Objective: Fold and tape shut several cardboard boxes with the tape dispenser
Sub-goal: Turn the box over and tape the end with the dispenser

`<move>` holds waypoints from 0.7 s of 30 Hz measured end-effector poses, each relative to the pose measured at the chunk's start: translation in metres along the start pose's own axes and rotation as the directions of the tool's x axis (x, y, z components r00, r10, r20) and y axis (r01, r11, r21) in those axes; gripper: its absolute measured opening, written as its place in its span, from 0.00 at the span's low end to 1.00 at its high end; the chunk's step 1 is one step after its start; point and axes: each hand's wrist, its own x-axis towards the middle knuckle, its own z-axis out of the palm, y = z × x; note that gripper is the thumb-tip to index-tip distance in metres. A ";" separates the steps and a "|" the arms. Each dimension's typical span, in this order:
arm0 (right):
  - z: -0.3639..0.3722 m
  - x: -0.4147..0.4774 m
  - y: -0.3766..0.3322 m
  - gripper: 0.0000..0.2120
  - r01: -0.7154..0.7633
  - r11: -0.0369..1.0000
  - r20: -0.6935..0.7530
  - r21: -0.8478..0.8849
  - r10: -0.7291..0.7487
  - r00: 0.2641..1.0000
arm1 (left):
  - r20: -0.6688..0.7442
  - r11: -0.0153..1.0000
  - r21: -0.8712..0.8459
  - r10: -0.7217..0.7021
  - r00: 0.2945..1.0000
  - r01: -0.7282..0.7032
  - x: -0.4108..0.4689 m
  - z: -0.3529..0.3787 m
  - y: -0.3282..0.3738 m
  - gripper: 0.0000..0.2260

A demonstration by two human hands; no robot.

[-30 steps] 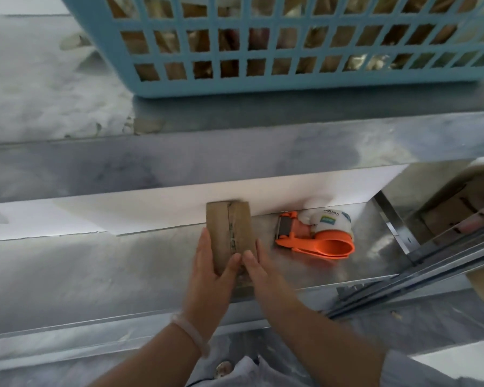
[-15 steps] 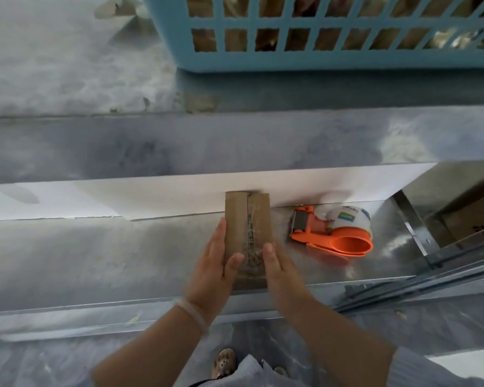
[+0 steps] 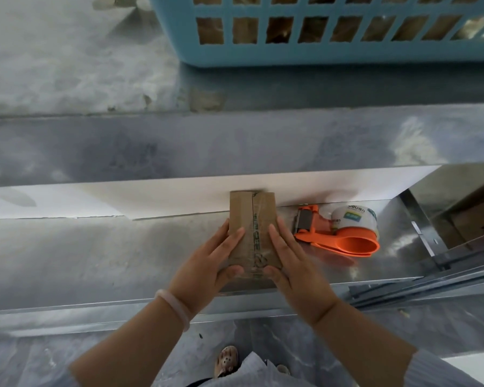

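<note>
A small brown cardboard box (image 3: 252,227) lies on the shiny metal shelf (image 3: 95,261), a strip of clear tape running down its middle seam. My left hand (image 3: 207,266) grips its left side, thumb on the top face. My right hand (image 3: 291,263) grips its right side in the same way. The orange tape dispenser (image 3: 338,233) with a white roll of tape lies on the shelf just right of the box, touched by neither hand.
A blue plastic basket (image 3: 319,54) holding brown cardboard pieces stands on the upper ledge at the back. A white board (image 3: 123,199) leans behind the box. Metal rails (image 3: 430,277) run along the right. Below the shelf is grey floor with a sandalled foot (image 3: 227,358).
Both hands have slid outward along the box, from its near end to its two sides. The box and the dispenser stay where they were; the camera has tipped down a little.
</note>
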 end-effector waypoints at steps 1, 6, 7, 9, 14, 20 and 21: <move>0.001 -0.001 0.000 0.33 -0.021 0.998 0.022 0.067 0.019 1.000 | 0.011 1.000 0.000 0.017 1.000 -0.017 0.000 0.000 -0.002 0.26; 0.012 -0.006 -0.014 0.31 -0.281 0.786 0.154 0.551 0.235 0.960 | -0.006 0.991 -0.122 -0.059 0.998 0.058 0.001 0.006 0.000 0.25; 0.014 -0.006 -0.019 0.28 -0.324 0.711 0.175 0.625 0.276 0.945 | 0.001 0.980 -0.171 -0.104 0.995 0.103 0.000 0.009 0.003 0.25; 0.014 -0.005 -0.027 0.27 -0.393 0.598 0.207 0.699 0.357 0.911 | 0.029 0.931 -0.295 -0.214 0.976 0.213 -0.003 0.017 0.011 0.27; 0.006 -0.005 -0.032 0.24 -0.453 0.537 0.197 0.712 0.468 0.862 | 0.037 0.880 -0.327 -0.353 0.935 0.345 -0.007 0.024 0.033 0.29; -0.025 -0.003 -0.026 0.15 -0.437 0.591 0.011 0.678 0.586 0.810 | -0.157 0.941 -0.212 -0.299 0.941 0.264 -0.013 0.003 0.047 0.21; -0.029 -0.001 -0.024 0.15 -0.444 0.577 0.037 0.685 0.582 0.813 | -0.234 0.960 -0.142 -0.270 0.934 0.242 -0.011 -0.002 0.044 0.21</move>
